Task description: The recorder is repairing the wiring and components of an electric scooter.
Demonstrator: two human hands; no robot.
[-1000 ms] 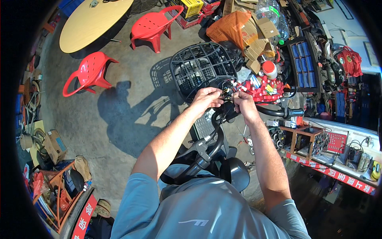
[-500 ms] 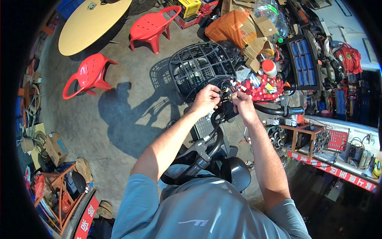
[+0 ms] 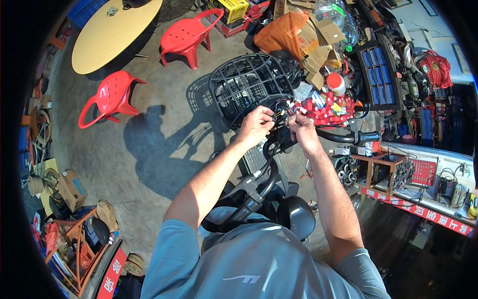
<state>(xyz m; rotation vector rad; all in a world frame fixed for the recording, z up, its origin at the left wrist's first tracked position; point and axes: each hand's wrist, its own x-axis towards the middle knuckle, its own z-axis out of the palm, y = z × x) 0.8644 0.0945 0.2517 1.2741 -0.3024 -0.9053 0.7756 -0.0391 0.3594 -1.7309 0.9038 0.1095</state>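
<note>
only the view has been shifted slightly; thin wires (image 3: 280, 113) are flanked by left hand (image 3: 256, 124) and right hand (image 3: 303, 131), probably light, pliant, best pinched gently; whether either grip is closed cannot be told.

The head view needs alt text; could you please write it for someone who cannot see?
A person's left hand and right hand are among thin wires beside a black basket and handlebar. Beyond, two red chairs stand near a pale table.

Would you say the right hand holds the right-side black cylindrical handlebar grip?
No, the right hand is at thin wires, left of that grip.
</note>
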